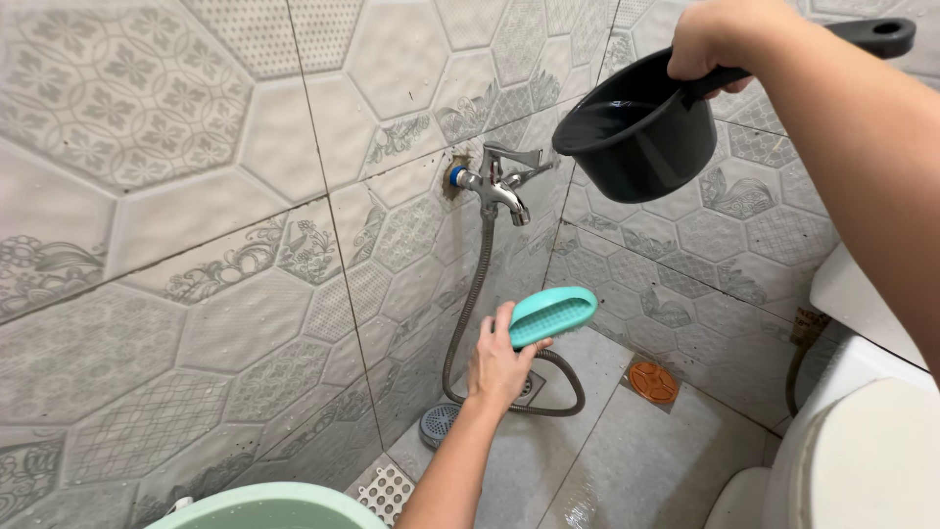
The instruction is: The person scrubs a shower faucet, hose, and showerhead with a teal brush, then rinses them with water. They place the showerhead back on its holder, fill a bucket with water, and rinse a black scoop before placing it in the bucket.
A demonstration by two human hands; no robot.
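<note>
Grey patterned hexagon tiles cover 2 walls meeting at a corner, where a chrome tap (pixel 494 186) feeds a metal hose (pixel 468 323) looping down to a wet grey tiled floor (pixel 627 460) with an orange drain cover (pixel 653 382). Only partly visible are a white toilet (pixel 862 441) cut off at the right edge and a pale green basin (pixel 274 507) at the bottom edge. The left hand (pixel 496 367) is closed around the lower end of a teal scrub brush (pixel 553 314) held above the floor, while the right hand (pixel 720 39) grips the handle of a dark ladle pot (pixel 636 132) containing water, raised beside the tap.
</note>
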